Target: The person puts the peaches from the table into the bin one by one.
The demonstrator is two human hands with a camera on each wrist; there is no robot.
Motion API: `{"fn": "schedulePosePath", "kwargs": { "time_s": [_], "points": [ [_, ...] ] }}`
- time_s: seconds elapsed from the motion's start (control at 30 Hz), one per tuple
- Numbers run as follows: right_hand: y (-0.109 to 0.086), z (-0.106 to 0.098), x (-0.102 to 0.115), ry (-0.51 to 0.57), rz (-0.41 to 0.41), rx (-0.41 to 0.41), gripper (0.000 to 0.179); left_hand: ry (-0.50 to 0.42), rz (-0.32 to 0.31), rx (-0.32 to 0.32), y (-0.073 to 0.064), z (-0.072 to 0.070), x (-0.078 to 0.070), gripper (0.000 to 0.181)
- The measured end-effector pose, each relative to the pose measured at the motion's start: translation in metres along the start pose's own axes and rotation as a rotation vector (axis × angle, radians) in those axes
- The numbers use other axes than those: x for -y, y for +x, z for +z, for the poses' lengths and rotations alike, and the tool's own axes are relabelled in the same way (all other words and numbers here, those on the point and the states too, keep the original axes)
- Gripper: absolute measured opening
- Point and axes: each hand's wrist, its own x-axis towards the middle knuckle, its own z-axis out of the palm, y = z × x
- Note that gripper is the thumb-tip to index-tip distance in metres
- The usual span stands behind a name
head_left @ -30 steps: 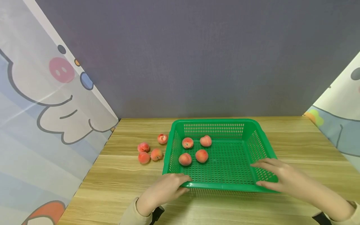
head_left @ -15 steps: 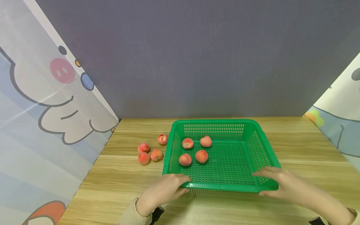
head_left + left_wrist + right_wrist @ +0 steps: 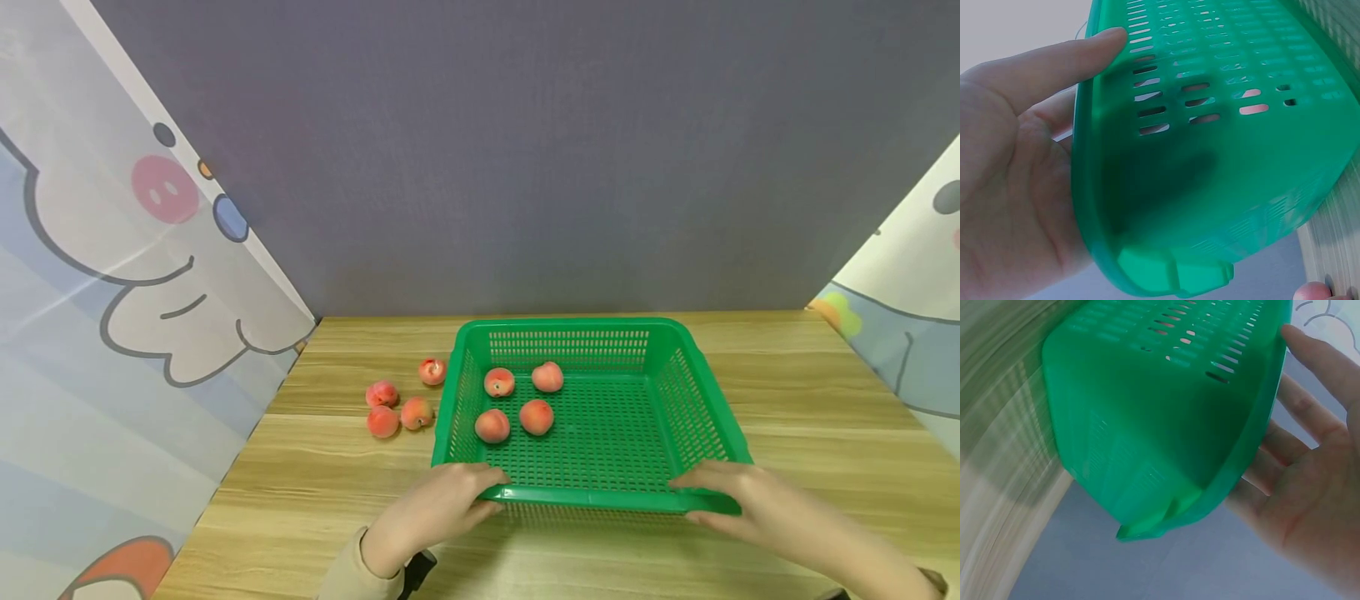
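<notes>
A green plastic basket [image 3: 592, 499] with slotted walls stands on the wooden table. Several peaches [image 3: 536, 417] lie in its left half. My left hand [image 3: 438, 508] grips the front rim near the left corner, fingers over the edge inside and thumb outside. At the front right corner, my right hand [image 3: 757, 504] holds the rim, fingers inside and thumb in front. In the left wrist view, the thumb [image 3: 1079, 59] presses against the basket's outer wall [image 3: 1147, 212]. The right wrist view has the thumb [image 3: 1316, 353] at the rim and the fingers partly hidden behind it.
Several more peaches [image 3: 383, 422] lie on the table [image 3: 315, 483] left of the basket, the farthest one close to its wall. A grey partition [image 3: 525, 158] rises behind the table. Printed cartoon sheets [image 3: 150, 317] hang at both sides.
My right hand has shifted slightly down and toward the basket's front right corner, taking hold of the rim. The left hand, the basket and the peaches stay in place.
</notes>
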Motion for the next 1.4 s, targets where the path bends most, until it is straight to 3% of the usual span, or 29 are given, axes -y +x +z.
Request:
{"fn": "schedulePosePath", "kwargs": {
  "time_s": [0.3,0.8,0.87,1.0,1.23,1.33,1.4],
  "points": [
    [0.0,0.0,0.002,-0.002,0.035,0.054,0.023,-0.001,0.001,-0.003,0.001,-0.001,-0.001,0.022],
    [-0.002,0.005,0.005,-0.087,0.051,0.084,0.026,-0.001,-0.009,0.009,0.002,-0.001,-0.001,0.022],
    [-0.002,0.005,0.005,-0.085,0.051,0.086,0.026,-0.004,0.007,-0.013,0.0,0.001,0.0,0.024],
    [0.0,0.004,0.006,-0.051,0.059,0.122,0.025,-0.011,0.057,-0.128,-0.002,0.001,0.005,0.028],
    [0.001,0.0,0.006,0.003,0.106,0.218,0.024,0.001,0.183,-0.487,-0.005,-0.012,0.02,0.02],
    [0.002,0.0,0.006,-0.004,0.1,0.217,0.025,-0.003,0.173,-0.584,-0.007,-0.019,0.03,0.018],
    [0.002,0.0,0.006,-0.011,0.094,0.211,0.025,-0.007,0.142,-0.614,-0.009,-0.023,0.038,0.018]
  ]
}}
